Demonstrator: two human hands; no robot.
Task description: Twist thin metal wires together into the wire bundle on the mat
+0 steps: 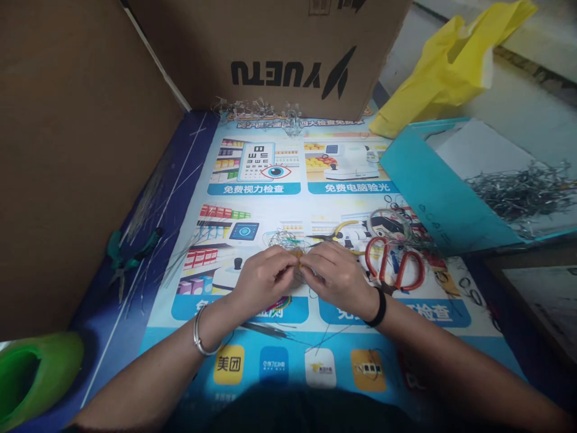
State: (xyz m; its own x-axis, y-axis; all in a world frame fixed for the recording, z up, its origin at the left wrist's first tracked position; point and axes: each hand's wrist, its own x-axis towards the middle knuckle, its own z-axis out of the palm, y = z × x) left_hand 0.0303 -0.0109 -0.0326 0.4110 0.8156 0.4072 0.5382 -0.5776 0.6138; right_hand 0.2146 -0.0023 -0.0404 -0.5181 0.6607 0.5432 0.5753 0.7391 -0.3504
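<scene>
My left hand and my right hand meet over the middle of the printed poster. The fingertips of both are pinched together, almost touching. What lies between them is too small and too covered to make out. Just beyond the fingers sits a small tangle of silvery wire. A yellow-handled tool lies behind my right hand, its working end partly covered. To the right of that hand are red-handled scissors, blades mostly hidden. Thin dark wires lie on the poster nearer to me.
Cardboard panels stand at the back and left. Finished-looking wire pieces line the back edge. At right, a teal box holds wire scraps, beside a yellow bag. Teal-handled pliers and a green tape roll are at left.
</scene>
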